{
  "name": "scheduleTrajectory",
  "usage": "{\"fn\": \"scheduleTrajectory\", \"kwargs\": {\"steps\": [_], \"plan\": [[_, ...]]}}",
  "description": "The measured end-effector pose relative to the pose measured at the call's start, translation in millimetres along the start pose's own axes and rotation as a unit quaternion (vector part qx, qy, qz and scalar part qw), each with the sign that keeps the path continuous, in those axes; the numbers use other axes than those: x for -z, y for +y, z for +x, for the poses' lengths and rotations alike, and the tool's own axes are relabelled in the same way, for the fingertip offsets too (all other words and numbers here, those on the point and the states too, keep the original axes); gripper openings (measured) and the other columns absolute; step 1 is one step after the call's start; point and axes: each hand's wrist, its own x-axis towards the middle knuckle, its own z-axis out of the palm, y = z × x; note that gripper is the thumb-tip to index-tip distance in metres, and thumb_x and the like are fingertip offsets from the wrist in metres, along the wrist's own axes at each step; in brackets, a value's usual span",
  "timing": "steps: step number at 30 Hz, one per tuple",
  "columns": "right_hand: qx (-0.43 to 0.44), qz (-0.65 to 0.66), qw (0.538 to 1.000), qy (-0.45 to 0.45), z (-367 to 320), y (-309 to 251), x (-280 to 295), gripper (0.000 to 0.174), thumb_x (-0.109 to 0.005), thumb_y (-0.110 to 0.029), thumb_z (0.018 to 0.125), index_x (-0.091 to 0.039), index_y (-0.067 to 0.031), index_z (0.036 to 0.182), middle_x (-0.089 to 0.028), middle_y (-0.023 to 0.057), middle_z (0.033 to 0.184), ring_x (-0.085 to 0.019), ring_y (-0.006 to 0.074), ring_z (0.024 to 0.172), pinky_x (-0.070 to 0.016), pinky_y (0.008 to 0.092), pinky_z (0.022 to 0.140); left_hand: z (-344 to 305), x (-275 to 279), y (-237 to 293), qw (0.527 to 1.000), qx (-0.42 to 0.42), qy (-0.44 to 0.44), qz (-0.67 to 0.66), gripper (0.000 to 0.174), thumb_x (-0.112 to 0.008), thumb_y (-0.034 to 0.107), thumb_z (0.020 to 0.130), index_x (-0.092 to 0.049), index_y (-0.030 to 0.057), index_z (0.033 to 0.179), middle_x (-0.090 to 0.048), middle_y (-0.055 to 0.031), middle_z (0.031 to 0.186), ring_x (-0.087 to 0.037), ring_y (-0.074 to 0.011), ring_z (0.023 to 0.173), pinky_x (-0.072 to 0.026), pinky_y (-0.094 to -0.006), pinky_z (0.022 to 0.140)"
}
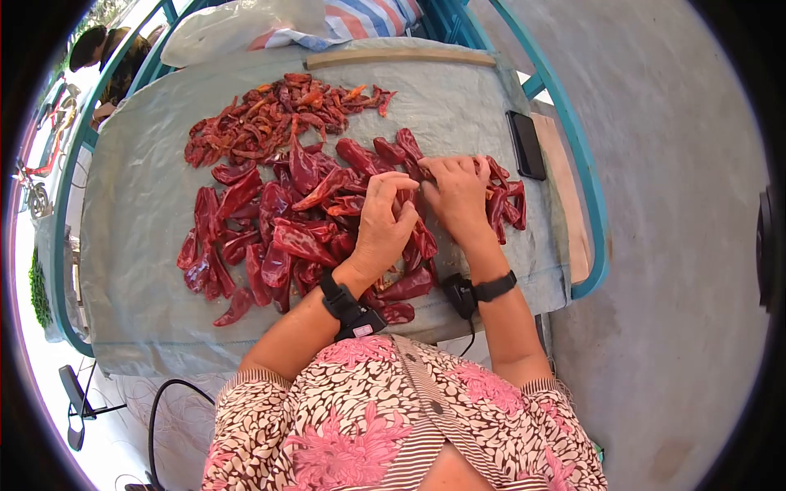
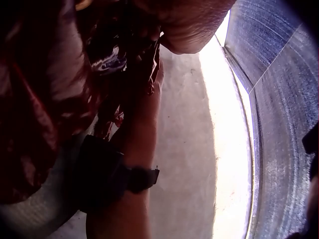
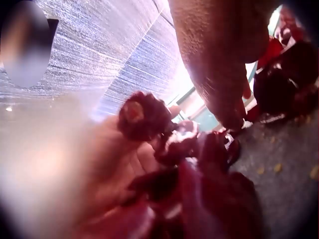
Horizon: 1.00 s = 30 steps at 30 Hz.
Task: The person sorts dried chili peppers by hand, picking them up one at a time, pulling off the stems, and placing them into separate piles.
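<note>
Large, glossy dried red chili peppers (image 1: pixel 282 237) lie heaped on a grey-green sheet (image 1: pixel 139 245). My left hand (image 1: pixel 383 221) is at the right side of this heap, fingers bent. In the right wrist view it grips a dark red chili pepper (image 3: pixel 142 117) whose blunt end faces the camera. Just to the right, my right hand (image 1: pixel 458 196) reaches over with fingers bent downward, its fingertips right at other peppers; I cannot tell whether they pinch one. Past its fingers lies a small group of chili peppers (image 1: pixel 512 204). The left wrist view is dark, with peppers close to the lens.
Smaller, shrivelled chili peppers (image 1: pixel 262 123) form a pile at the back. A phone (image 1: pixel 526 145) lies at the right edge, and a wooden strip (image 1: pixel 401 57) along the far edge. Teal metal rails (image 1: pixel 594 213) surround the sheet. Another person (image 1: pixel 123 65) is at the far left.
</note>
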Motion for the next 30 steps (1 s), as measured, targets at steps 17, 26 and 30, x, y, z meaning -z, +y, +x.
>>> {"fn": "scheduleTrajectory", "kwargs": {"steps": [17, 26, 30], "plan": [[-0.109, 0.226, 0.967, 0.042, -21.5, -13.0, 57.2, 0.032, -0.074, -0.016, 0.085, -0.068, -0.0071, 0.114, -0.07, 0.0066, 0.098, -0.064, 0.026, 0.092, -0.0412, 0.04, 0.093, 0.2, 1.2, 2.8, 0.989, 0.074, 0.002, -0.132, 0.024, -0.051, -0.012, 0.091, -0.06, 0.0027, 0.108, -0.047, -0.0072, 0.115, -0.053, -0.01, 0.075, -0.0498, -0.0249, 0.066], [-0.056, 0.191, 0.98, -0.017, -40.8, -21.9, 47.4, 0.018, -0.071, -0.011, 0.089, -0.071, -0.0088, 0.106, -0.074, 0.0038, 0.097, -0.067, 0.0208, 0.091, -0.0409, 0.0413, 0.099, -1.2, -0.1, -10.9, 0.998, -0.006, -0.027, -0.054, 0.022, -0.051, -0.005, 0.1, -0.057, 0.0039, 0.118, -0.048, -0.0073, 0.122, -0.062, -0.0101, 0.079, -0.0524, -0.0246, 0.069], [-0.128, 0.139, 0.981, 0.043, -34.1, -6.9, 68.7, 0.019, -0.072, -0.012, 0.087, -0.072, -0.0115, 0.106, -0.074, 0.002, 0.1, -0.065, 0.0214, 0.096, -0.0399, 0.043, 0.099, -3.8, -2.8, -7.9, 1.0, -0.022, -0.005, -0.013, 0.024, -0.054, -0.006, 0.096, -0.058, 0.0037, 0.117, -0.05, -0.009, 0.121, -0.063, -0.013, 0.082, -0.052, -0.0269, 0.068]]}}
